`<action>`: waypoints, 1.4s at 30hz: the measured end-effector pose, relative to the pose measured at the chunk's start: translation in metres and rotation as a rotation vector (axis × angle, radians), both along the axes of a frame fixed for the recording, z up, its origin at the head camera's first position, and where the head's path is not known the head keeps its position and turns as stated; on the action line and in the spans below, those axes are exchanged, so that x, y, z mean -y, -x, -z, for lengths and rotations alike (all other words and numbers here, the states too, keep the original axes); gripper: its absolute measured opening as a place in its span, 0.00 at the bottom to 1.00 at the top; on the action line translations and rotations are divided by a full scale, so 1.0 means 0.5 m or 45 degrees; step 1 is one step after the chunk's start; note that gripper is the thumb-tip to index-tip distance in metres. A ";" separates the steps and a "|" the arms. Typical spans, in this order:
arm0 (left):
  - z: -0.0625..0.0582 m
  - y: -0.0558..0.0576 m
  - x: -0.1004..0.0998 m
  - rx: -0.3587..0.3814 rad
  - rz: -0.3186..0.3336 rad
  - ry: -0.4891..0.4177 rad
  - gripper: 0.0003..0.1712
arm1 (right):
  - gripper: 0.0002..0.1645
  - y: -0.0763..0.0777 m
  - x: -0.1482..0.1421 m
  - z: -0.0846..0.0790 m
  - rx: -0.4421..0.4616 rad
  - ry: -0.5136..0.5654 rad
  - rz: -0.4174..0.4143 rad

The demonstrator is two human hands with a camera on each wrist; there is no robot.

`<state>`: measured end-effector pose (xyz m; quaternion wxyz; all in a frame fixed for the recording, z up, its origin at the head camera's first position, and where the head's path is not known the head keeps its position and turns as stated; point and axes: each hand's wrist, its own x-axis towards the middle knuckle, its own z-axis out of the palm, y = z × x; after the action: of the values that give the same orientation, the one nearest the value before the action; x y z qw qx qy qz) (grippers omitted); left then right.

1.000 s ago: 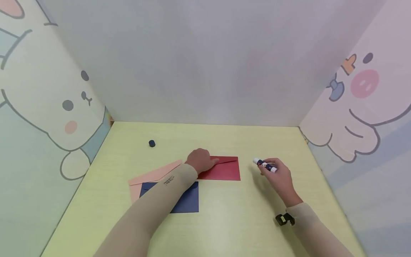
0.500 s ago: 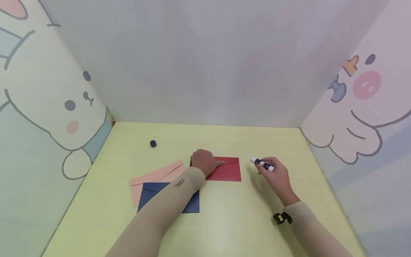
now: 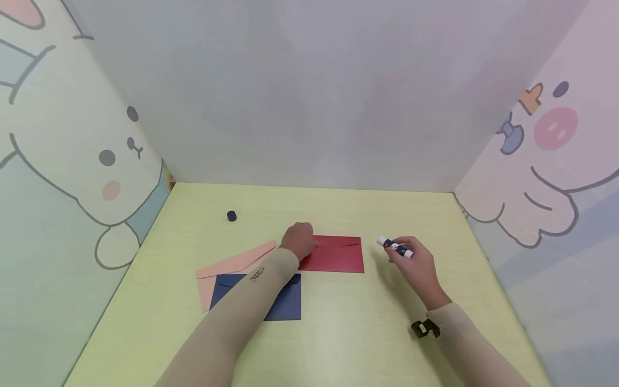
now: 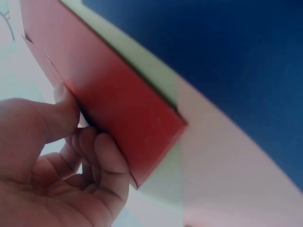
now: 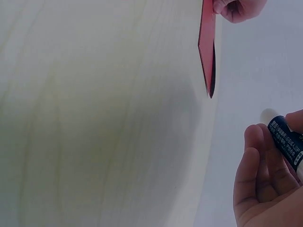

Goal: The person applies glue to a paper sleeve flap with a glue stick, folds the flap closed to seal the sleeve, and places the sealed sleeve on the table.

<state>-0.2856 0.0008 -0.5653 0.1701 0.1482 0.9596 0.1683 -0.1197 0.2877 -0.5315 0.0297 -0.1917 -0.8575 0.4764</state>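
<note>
Red env [image 3: 338, 257], navy/wht glue stk [image 3: 398, 248]

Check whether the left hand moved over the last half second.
Yes. Judged against the dark cap in the head view, the left hand has moved leftward along the red envelope.

Glue stick [image 3: 396, 247] in right hand [image 3: 419, 266]

The head view looks forward and down across the surface [image 3: 338, 338] from its near side, far enough back to take in the back wall [image 3: 309, 107]. Of the 2 wrist views, the left sits very near the left hand [image 4: 66, 184] and faces the red envelope [image 4: 118, 94] at a slant, while the right sits close to the right hand [image 5: 270, 184] and looks across the surface with the scene turned sideways. All 3 views share the red envelope and the left hand.
</note>
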 end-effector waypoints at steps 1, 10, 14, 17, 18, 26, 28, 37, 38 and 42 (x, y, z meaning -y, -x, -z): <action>-0.012 -0.004 0.000 0.022 -0.007 -0.004 0.15 | 0.28 -0.001 -0.001 0.000 -0.001 -0.003 -0.001; -0.045 -0.021 -0.001 0.044 -0.029 0.024 0.19 | 0.27 0.000 -0.005 0.001 -0.015 0.001 0.001; -0.051 -0.022 -0.001 0.041 -0.027 0.020 0.19 | 0.27 0.001 -0.005 0.000 -0.018 0.002 0.001; -0.050 -0.023 -0.001 0.055 -0.029 0.011 0.19 | 0.27 0.000 -0.004 0.000 -0.012 0.002 0.004; -0.049 -0.023 -0.001 0.061 -0.030 0.008 0.19 | 0.27 0.000 -0.004 0.001 -0.010 0.001 0.004; -0.032 -0.014 0.003 0.063 -0.015 -0.002 0.18 | 0.26 -0.002 -0.003 0.002 -0.008 0.010 0.002; -0.034 -0.015 0.003 0.074 0.007 0.020 0.18 | 0.26 -0.002 -0.004 0.003 -0.006 0.011 0.006; -0.046 -0.039 -0.015 0.058 -0.016 0.036 0.26 | 0.26 -0.002 -0.007 0.003 -0.023 0.007 0.013; -0.051 -0.046 -0.020 0.033 -0.031 0.054 0.30 | 0.26 -0.002 -0.007 0.003 -0.022 0.008 0.012; -0.027 -0.057 -0.043 -0.133 -0.088 0.191 0.39 | 0.26 -0.003 -0.005 0.003 -0.022 0.014 0.011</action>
<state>-0.2572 0.0225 -0.5518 0.1244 0.1104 0.9816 0.0937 -0.1182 0.2903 -0.5327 0.0382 -0.1914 -0.8539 0.4825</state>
